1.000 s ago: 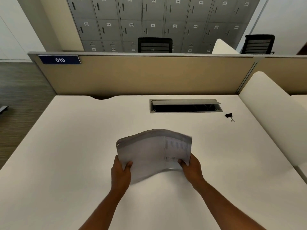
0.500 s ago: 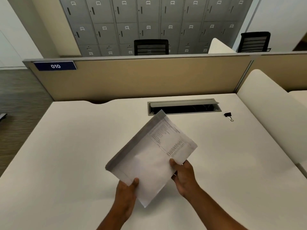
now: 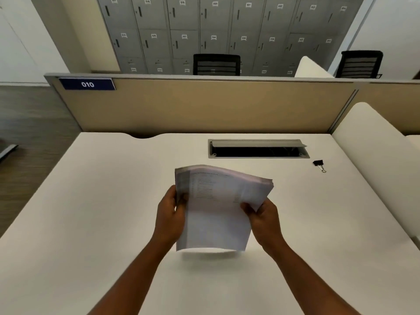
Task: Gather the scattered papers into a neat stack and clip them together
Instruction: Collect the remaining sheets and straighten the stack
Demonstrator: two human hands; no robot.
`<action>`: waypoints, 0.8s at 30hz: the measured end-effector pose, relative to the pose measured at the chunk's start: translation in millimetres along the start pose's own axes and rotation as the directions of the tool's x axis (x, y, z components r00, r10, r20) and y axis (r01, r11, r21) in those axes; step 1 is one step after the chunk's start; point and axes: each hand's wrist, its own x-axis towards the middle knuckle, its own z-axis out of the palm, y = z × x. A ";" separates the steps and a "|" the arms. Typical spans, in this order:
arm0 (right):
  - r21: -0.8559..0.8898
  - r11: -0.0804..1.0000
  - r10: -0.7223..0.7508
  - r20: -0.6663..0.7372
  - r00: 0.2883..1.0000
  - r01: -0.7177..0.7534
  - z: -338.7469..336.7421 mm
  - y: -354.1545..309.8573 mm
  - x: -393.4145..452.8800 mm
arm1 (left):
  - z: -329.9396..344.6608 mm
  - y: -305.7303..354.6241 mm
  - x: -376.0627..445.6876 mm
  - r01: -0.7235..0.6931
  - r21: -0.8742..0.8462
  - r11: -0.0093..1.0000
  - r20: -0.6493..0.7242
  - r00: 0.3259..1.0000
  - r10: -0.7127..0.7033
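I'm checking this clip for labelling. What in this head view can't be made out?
- Text on the paper stack: motion blur.
- Left hand fingers: hidden behind the stack.
- Right hand fingers: mostly under the stack's edge.
- Binder clip: too small to read its state.
- Inside of the cable tray: dark.
- Locker numbers: too small, blurred.

Both forearms extended forward from lower frame, converging toward centre. Left hand (image 3: 169, 214) at centre-left, fingers curled, thumb forward, gripping. Right hand (image 3: 263, 218) at centre-right, thumb on top, fingers curled beneath, pinching. Both hands level, held apart, wrists roughly straight.
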 end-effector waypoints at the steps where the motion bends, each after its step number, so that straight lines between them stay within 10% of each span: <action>1: 0.007 1.000 -0.022 -0.047 0.999 0.022 3.2 -2.6 -1.4 | 2.7 1.7 -0.9 -0.028 0.015 1.000 -0.029 0.999 0.028; 19: -0.038 0.982 0.180 -0.144 0.973 -0.187 32.1 43.8 -34.4 | 35.3 -43.6 -52.8 0.107 0.018 0.994 -0.028 0.994 -0.107; 24: -0.041 0.999 -0.026 -0.174 0.984 0.019 18.0 18.5 -27.1 | 28.2 -26.3 -46.8 0.016 0.055 0.998 -0.068 0.998 -0.013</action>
